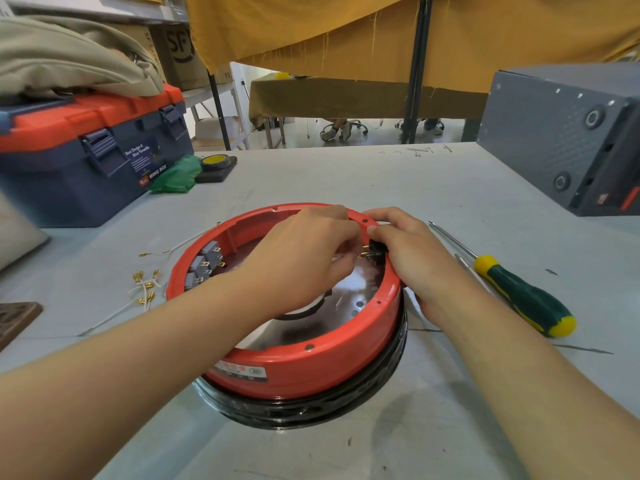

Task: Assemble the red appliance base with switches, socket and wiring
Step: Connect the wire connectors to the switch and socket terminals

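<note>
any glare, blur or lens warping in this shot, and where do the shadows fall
Head view: wide-angle warping bends the grey table edges and stretches the forearms; glare shows on the shiny metal plate inside the red round appliance base; soft shadows fall on the table near the base's lower right; the left hand and right hand look sharp, and the background beyond the table is softer.

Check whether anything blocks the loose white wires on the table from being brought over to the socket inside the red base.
Only the red base's raised rim separates the white wires with brass terminals from the black socket; both hands crowd the socket itself.
</note>
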